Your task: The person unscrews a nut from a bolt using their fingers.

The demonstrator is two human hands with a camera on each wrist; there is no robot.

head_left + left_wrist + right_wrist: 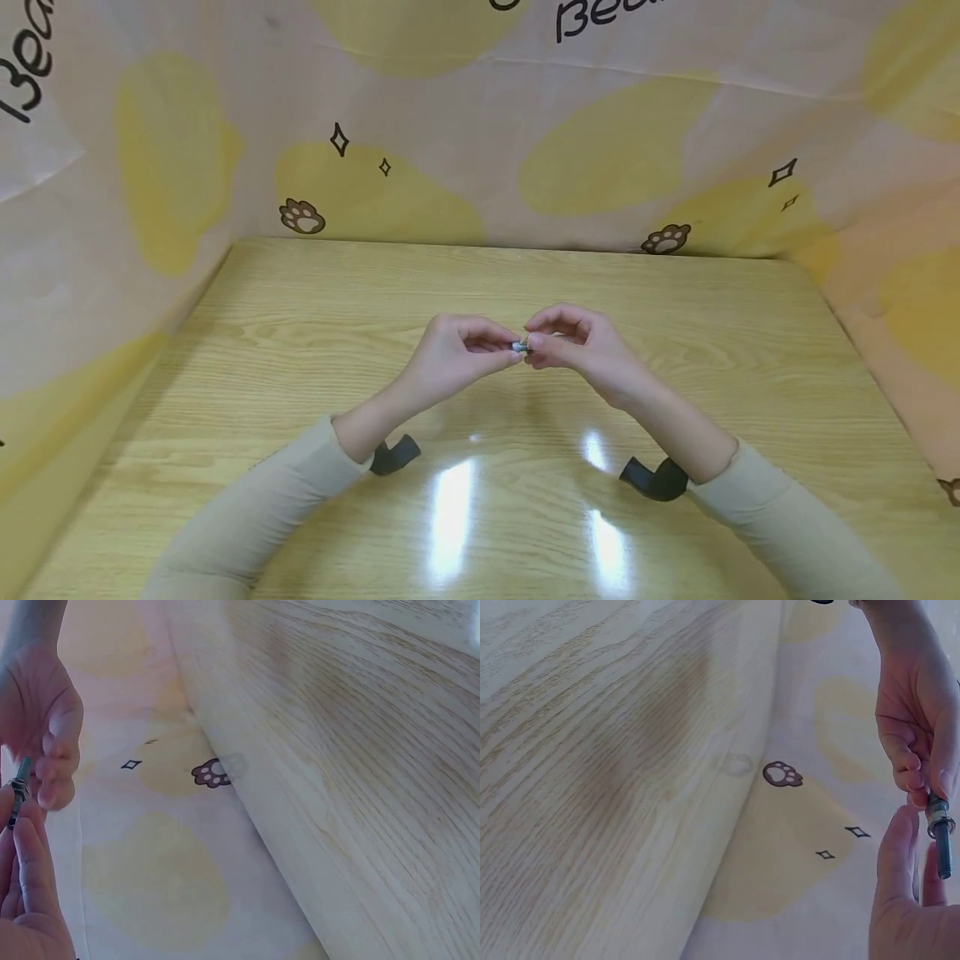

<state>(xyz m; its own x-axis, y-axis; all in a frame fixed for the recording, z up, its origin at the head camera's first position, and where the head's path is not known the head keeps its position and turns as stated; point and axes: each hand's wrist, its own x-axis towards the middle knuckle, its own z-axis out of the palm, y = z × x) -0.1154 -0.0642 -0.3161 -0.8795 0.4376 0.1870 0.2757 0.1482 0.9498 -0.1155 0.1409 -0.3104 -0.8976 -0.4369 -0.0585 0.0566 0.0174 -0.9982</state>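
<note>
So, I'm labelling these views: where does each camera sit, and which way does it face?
Head: on the head, facing forward and down at table and cloth; left hand, right hand and sleeves show.
Left wrist: on that wrist, looking along the left hand, lower left, to the right hand, upper left.
Right wrist: on that wrist, looking along the right hand, lower right, to the left hand, upper right.
Shared: both wrist views show the bolt, both hands, table and cloth, from opposite sides.

We see small metal bolt (943, 851), ring (940, 827) partway along, pinched in left hand (456, 356), threaded end (25, 767) toward right hand (591, 350)
</note>
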